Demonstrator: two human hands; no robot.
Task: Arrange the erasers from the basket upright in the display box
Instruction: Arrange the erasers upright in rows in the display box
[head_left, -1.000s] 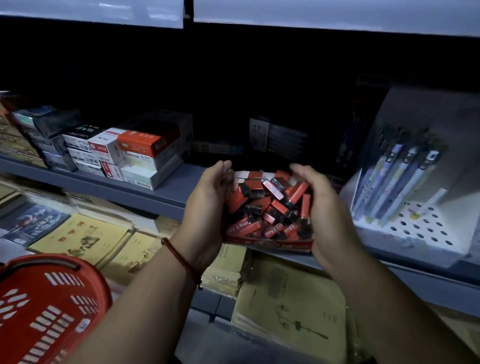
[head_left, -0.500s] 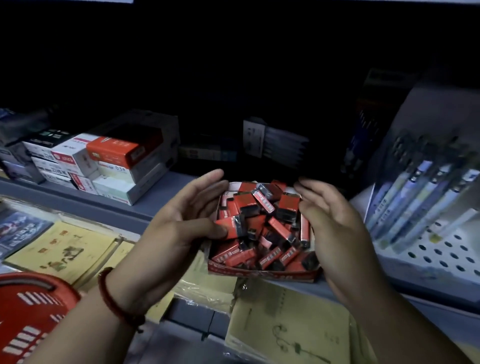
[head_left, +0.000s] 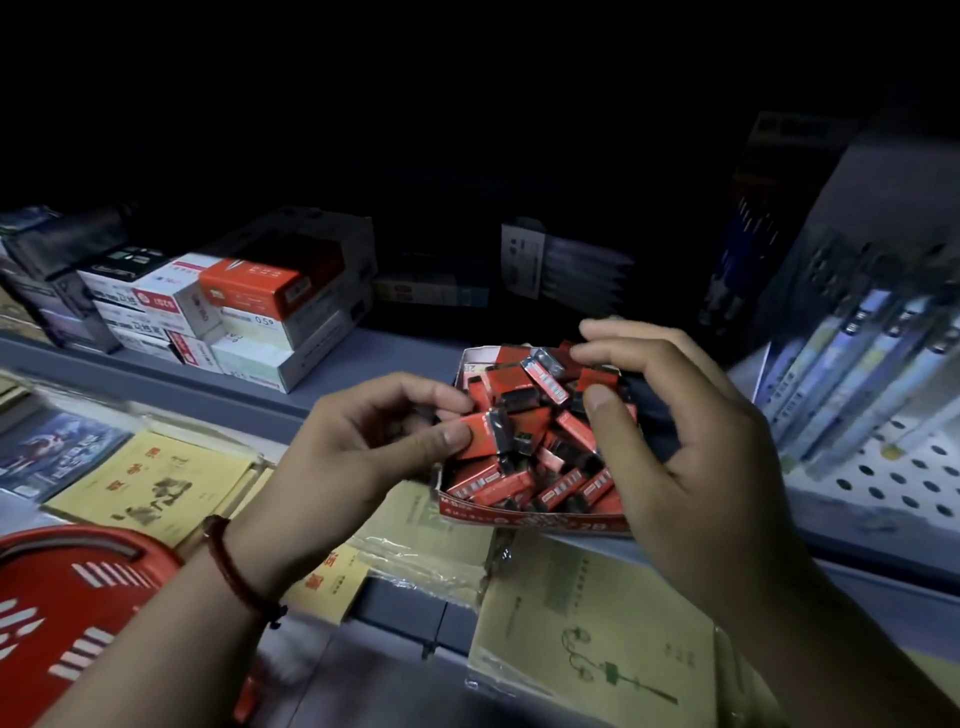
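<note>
Where the grey shelf (head_left: 363, 364) edge crosses ctr frame, the display box (head_left: 530, 519) sits just right of ctr w/ its red front wall toward the camera. Erasers (head_left: 545, 483) fill it in a loose heap, red sleeves w/ dark ends, lying flat & crosswise at all angles; none plainly upright.

The left hand (head_left: 363, 452) comes in from lower left & reaches the box's left edge. Its thumb & index finger pinch one red eraser (head_left: 480, 441) by the near end. That eraser lies approx level over the left side of the heap, w/ the other fingers curled behind it.

The right hand (head_left: 691, 441) arches over the right half of the box, fingers bent & a little spread. Its thumb (head_left: 605, 415) is on or just above the heap mid-box, & the index tip is near a barcode-wrapped eraser (head_left: 545, 371) at the back. Can't tell whether this hand holds anything; a dark shape under the palm is too dim to read.

A red cord bracelet (head_left: 234, 566) circles the left wrist. The red basket (head_left: 78, 597) is in the lower-left corner, well apart from the box. Upper left, stacked cartons (head_left: 234, 312) on the shelf. At the right edge, pens (head_left: 857, 374) lean in a white perforated stand (head_left: 883, 483). Yellow notebooks (head_left: 145, 483) lie on the tier below.
</note>
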